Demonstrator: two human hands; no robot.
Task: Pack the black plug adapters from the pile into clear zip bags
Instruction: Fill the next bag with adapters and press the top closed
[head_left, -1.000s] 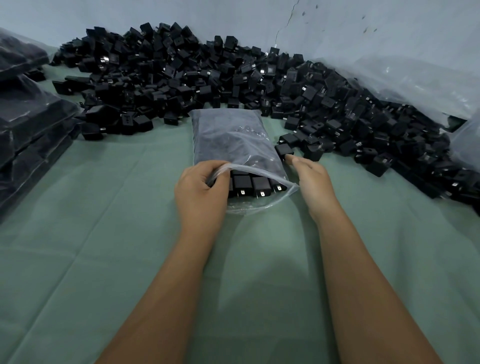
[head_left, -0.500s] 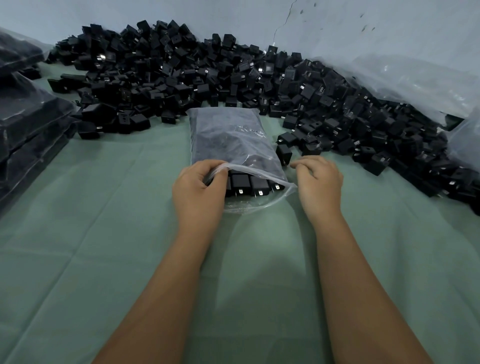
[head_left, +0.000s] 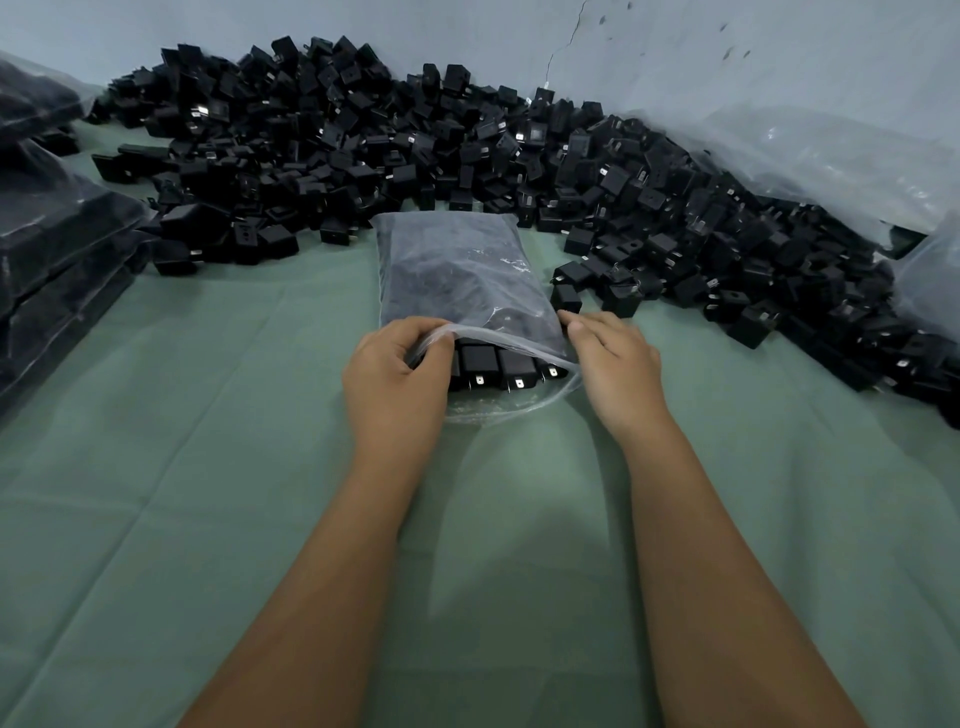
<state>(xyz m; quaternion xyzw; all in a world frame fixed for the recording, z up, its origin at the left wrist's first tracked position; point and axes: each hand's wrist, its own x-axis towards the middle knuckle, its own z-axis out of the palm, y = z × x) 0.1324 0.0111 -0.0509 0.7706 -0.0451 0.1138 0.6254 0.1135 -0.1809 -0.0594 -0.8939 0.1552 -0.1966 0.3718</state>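
Clear zip bag (head_left: 457, 275) lying flat on the green-covered table (head_left: 156, 467), its open mouth toward the person and its long axis running away toward the pile of black plug adapters (head_left: 467, 156).

The left hand (head_left: 397, 374) has a grasping grip: fingers curled over the upper lip of the bag mouth at its left corner, lifting the thin film. The right hand (head_left: 613, 358) sits at the mouth's right corner, fingers loosely bent with the tips at the bag's edge; whether they pinch the film cannot be told. Inside the mouth, a row of boxy matte adapters (head_left: 493, 366) stands side by side, small metal prongs facing outward. The bag is glossy, crinkled and hazy. More filled bags (head_left: 47, 234) are stacked at far left, and loose clear plastic sheeting (head_left: 831, 150) lies at right.
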